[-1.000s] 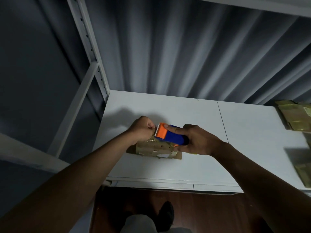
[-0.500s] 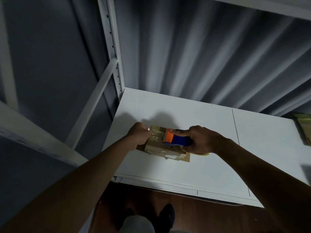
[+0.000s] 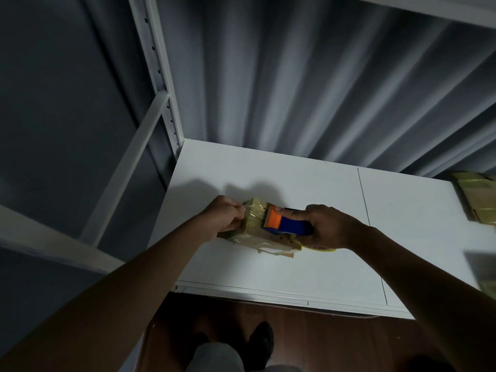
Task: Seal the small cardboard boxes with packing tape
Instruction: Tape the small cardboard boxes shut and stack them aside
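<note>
The left hand [image 3: 224, 218] pinches the tape end at the left edge of the box [image 3: 257, 232], fingers curled. The right hand [image 3: 328, 226] grips the dispenser [image 3: 284, 224], orange at its head and blue along the handle, pressed on the box's top. The box lies on the white shelf [image 3: 295, 267] near its front left, brown cardboard wrapped in glossy yellowish tape, a loose flap at its front edge. It is closed; what it holds cannot be seen. More taped boxes [image 3: 476, 200] lie at the shelf's right.
</note>
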